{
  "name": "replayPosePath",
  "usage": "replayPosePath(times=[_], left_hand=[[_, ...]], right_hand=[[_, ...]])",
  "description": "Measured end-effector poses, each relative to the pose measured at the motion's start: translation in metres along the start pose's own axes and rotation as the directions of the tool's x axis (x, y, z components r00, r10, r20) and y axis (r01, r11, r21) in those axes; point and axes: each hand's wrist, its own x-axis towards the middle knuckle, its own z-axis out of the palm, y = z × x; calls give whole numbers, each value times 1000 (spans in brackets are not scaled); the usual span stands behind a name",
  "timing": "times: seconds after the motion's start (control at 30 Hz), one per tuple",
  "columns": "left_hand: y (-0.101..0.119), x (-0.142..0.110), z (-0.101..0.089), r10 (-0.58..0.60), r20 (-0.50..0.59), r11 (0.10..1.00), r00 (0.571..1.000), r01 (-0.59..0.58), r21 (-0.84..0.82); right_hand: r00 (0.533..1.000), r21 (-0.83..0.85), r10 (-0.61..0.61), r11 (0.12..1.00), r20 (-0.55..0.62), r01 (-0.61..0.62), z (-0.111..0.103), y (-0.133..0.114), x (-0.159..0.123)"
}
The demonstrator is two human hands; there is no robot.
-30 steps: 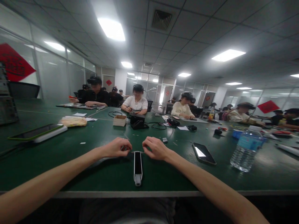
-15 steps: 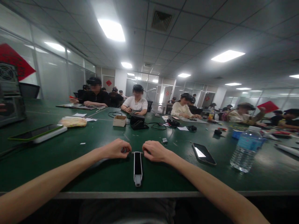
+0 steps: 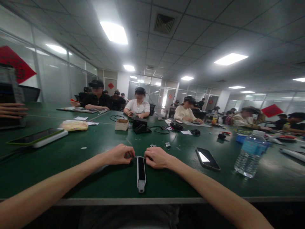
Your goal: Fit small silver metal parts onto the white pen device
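A long, narrow white device with a black top panel (image 3: 141, 171) lies on the green table (image 3: 107, 187), pointing toward me. At its far end, my left hand (image 3: 122, 154) is curled on the left side, thumb and fingers pinched together. On the right side of that same end, my right hand (image 3: 157, 157) is closed in a similar pinch. Both hands' fingertips touch or nearly touch the device's far end. Whatever sits between the fingers is too small and hidden to name. Just beyond my right hand lie small metallic pieces (image 3: 152, 145).
A phone (image 3: 207, 158) and a water bottle (image 3: 251, 154) stand to the right. On the left are a green-edged phone-like device (image 3: 35, 136) and a wrapped packet (image 3: 74, 125). Ahead sits a small box (image 3: 121, 124). Another person's hand (image 3: 11, 110) shows at far left; co-workers sit opposite.
My right hand has shifted slightly toward me, uncovering the small metallic pieces behind it. Another person's spread hand has come into view at the far left. A person at right has lowered a raised arm.
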Motion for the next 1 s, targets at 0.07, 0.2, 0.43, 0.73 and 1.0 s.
replayPosePath(times=[0.07,0.2,0.43,0.73,1.0], left_hand=[[1,0,0,-1,-1,1000,1000,1,2],[1,-1,0,9,-8,1000,1000,-9,-16],[1,0,3,-12,-26,1000,1000,12,-17],[-1,0,8,-47,-41,995,998,43,-90],[0,-1,7,-26,-44,994,999,21,-111]], right_hand=[[1000,11,-4,1000,-8,4,1,0,0],[1000,33,-9,999,-21,10,3,1,-1],[1000,54,-8,999,-11,9,3,1,-1],[1000,72,-17,997,-10,18,3,2,-2],[999,92,-38,995,-13,39,5,4,-3]])
